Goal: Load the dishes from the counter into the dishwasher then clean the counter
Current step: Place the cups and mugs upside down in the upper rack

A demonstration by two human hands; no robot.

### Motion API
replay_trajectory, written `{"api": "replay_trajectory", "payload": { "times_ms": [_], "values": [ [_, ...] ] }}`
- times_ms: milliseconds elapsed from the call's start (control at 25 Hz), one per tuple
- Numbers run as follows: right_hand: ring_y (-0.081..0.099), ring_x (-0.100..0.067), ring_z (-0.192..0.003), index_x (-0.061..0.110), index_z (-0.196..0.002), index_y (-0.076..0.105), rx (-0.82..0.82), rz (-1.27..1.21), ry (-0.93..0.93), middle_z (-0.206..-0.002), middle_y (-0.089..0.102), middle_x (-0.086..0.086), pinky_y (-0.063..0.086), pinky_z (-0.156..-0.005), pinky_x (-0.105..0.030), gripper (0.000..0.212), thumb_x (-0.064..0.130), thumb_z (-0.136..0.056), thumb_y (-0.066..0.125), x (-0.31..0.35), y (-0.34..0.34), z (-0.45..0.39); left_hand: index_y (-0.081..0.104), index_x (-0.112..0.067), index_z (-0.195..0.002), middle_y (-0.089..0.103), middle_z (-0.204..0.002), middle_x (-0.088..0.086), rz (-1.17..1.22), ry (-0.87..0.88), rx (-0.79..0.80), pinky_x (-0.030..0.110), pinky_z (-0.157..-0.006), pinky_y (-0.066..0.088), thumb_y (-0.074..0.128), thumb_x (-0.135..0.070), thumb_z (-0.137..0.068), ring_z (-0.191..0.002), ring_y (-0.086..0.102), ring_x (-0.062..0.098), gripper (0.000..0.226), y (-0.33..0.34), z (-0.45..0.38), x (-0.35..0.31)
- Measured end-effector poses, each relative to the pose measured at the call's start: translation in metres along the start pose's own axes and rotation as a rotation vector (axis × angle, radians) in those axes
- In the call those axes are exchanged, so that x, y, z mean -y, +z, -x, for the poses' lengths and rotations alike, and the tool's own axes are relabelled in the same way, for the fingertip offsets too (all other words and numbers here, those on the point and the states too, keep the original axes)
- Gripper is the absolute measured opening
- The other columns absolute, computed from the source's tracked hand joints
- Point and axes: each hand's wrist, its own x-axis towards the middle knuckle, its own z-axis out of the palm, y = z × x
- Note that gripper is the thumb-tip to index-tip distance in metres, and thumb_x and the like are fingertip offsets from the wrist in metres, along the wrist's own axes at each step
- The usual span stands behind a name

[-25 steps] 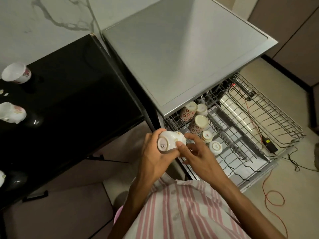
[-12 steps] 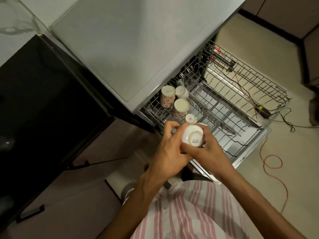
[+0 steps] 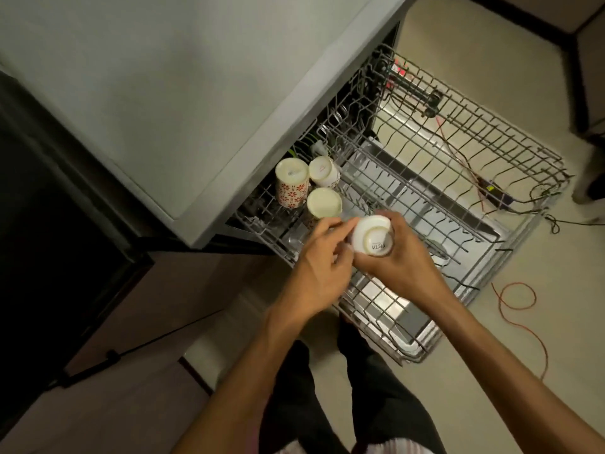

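Note:
I hold a white cup [image 3: 373, 239] upside down, its base with a printed mark facing up, just above the front left of the pulled-out wire dishwasher rack [image 3: 458, 178]. My right hand [image 3: 404, 260] grips the cup from the right. My left hand [image 3: 322, 262] pinches its left side with thumb and fingertips. Three upturned cups stand in the rack's back left corner: a red-patterned cup [image 3: 292, 185], a white cup [image 3: 322, 172] and a cream-based cup [image 3: 324, 202] right beside my left fingers.
The grey dishwasher top [image 3: 196, 93] overhangs the rack's left end. The black counter [image 3: 49, 224] lies at the left. A small black device with wires [image 3: 497, 194] sits in the rack's right end. An orange cable [image 3: 523, 322] runs over the floor.
Both hands carried the cup right and forward over the rack. The cup turned fully base-up. The view swung away from the counter, whose cups are now out of sight.

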Motion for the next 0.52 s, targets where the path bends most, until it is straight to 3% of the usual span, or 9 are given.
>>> {"api": "replay_trajectory", "payload": {
  "times_ms": [120, 280, 400, 520],
  "values": [
    [0.062, -0.002, -0.08, 0.026, -0.124, 0.04, -0.014, 0.076, -0.012, -0.099, 0.059, 0.01, 0.05, -0.06, -0.016, 0.067, 0.024, -0.071, 0.082, -0.012, 0.001, -0.061, 0.052, -0.016, -0.139, 0.049, -0.131, 0.001, -0.057, 0.035, -0.01, 0.009, -0.091, 0.044, 0.048, -0.017, -0.101, -0.114, 0.053, 0.008, 0.038, -0.003, -0.063, 0.021],
    [0.067, -0.02, -0.081, 0.018, -0.132, 0.036, 0.014, 0.088, 0.0, -0.103, 0.061, -0.002, 0.06, -0.068, -0.043, 0.078, 0.028, -0.069, 0.081, -0.03, 0.002, -0.133, 0.062, -0.011, -0.127, 0.062, -0.116, 0.003, -0.162, 0.088, -0.007, 0.015, -0.082, 0.053, 0.054, -0.019, -0.097, -0.101, 0.062, 0.009, 0.031, -0.003, -0.143, 0.046],
    [0.068, -0.021, -0.079, 0.021, -0.127, 0.035, 0.077, 0.084, 0.03, -0.104, 0.06, -0.005, 0.061, -0.068, -0.041, 0.069, 0.022, -0.075, 0.08, -0.045, 0.001, -0.171, 0.067, -0.012, -0.121, 0.069, -0.11, -0.004, -0.238, 0.127, -0.004, 0.011, -0.071, 0.053, 0.056, -0.019, -0.096, -0.096, 0.064, 0.006, 0.028, 0.003, -0.179, 0.065],
    [0.069, -0.023, -0.083, 0.02, -0.135, 0.032, 0.146, 0.084, 0.065, -0.111, 0.06, -0.008, 0.062, -0.069, -0.037, 0.076, 0.017, -0.076, 0.08, -0.06, 0.005, -0.193, 0.07, -0.011, -0.113, 0.074, -0.101, 0.001, -0.305, 0.152, 0.009, 0.027, -0.075, 0.055, 0.056, -0.02, -0.096, -0.096, 0.067, 0.012, 0.024, 0.007, -0.197, 0.083]
  ]
}}
